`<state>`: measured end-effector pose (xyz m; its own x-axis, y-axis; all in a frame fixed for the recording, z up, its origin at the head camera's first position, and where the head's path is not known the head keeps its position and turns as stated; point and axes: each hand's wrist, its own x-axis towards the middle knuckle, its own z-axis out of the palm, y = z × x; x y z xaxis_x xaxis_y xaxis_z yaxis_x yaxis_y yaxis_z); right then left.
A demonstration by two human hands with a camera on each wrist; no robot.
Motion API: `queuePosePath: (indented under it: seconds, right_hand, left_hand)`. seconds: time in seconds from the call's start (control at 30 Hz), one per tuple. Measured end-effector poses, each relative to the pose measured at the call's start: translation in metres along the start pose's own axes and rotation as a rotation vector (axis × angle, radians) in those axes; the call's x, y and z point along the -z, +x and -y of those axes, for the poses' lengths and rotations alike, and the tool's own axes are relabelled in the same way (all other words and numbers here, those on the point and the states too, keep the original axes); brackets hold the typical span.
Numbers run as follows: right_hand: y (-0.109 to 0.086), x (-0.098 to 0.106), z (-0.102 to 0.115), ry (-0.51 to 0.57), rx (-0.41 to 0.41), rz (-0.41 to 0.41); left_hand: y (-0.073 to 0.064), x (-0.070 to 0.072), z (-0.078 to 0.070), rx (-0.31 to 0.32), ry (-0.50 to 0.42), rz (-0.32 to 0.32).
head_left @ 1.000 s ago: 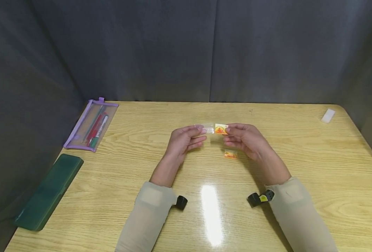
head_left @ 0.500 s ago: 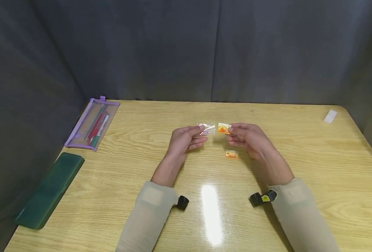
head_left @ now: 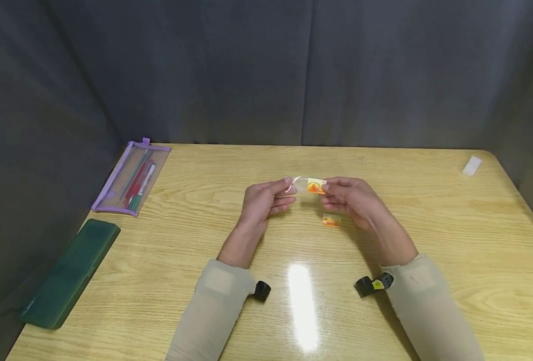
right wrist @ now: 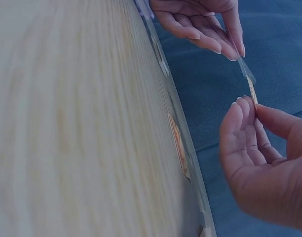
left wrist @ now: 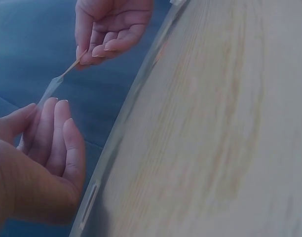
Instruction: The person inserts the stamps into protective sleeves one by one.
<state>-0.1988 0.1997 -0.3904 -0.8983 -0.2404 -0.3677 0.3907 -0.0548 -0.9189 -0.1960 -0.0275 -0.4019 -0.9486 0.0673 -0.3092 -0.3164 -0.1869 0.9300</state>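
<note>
A small clear plastic sleeve point(head_left: 300, 183) is pinched between thumb and fingers of my left hand point(head_left: 259, 203). My right hand point(head_left: 356, 203) pinches a small flat card point(head_left: 315, 186) printed in yellow and orange. Both are held above the table, and the card's left edge meets the sleeve's open-looking end. Seen edge-on in the right wrist view, the thin card point(right wrist: 252, 91) touches or slightly enters the sleeve point(right wrist: 245, 69); how far cannot be told. A second orange-printed piece point(head_left: 331, 220) lies on the table just below my right fingers.
On the left of the wooden table point(head_left: 194, 240) lie a purple-edged mesh pouch point(head_left: 113, 185) holding pens and a dark green case point(head_left: 72, 276). A small white block point(head_left: 471, 166) sits near the far right corner. A dark curtain point(head_left: 230, 75) hangs behind.
Half a second ago the card stood slightly apart from the sleeve; now they meet. The right hand has shifted a little left. The sleeve has changed its shape between the fingers.
</note>
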Motion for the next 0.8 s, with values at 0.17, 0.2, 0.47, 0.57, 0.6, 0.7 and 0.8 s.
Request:
queuePosePath:
  seconds: [0.17,0.2,0.47,0.57,0.6,0.7,0.8]
  right_hand:
    - [-0.0014,0.0003,0.0011,-0.002,0.006,0.0]
    - [-0.0017,0.0008,0.0013,-0.002,0.011,0.001]
    - [-0.0026,0.0019,0.0023,0.006,0.03,-0.006]
    - [-0.0018,0.0007,0.0018,-0.008,0.027,-0.005]
    - [-0.0015,0.0005,0.0016,-0.013,0.028,-0.005]
    - [-0.0012,0.0002,0.0013,-0.017,0.031,-0.006]
    - [-0.0011,0.0001,0.0012,-0.025,0.031,-0.004]
  left_hand:
    - [0.0002,0.0012,0.0003,-0.01,-0.011,0.003]
    - [0.0003,0.0015,0.0002,-0.015,-0.015,0.004]
    - [0.0011,0.0003,0.0,-0.025,-0.015,0.007]
    - [0.0006,-0.0005,-0.0002,-0.019,-0.012,0.007]
    - [0.0002,-0.0006,-0.0004,-0.018,-0.013,0.006]
    - [-0.0002,-0.0004,-0.0005,-0.02,-0.011,0.004]
    - [-0.0003,-0.0004,-0.0007,-0.022,-0.009,0.005]
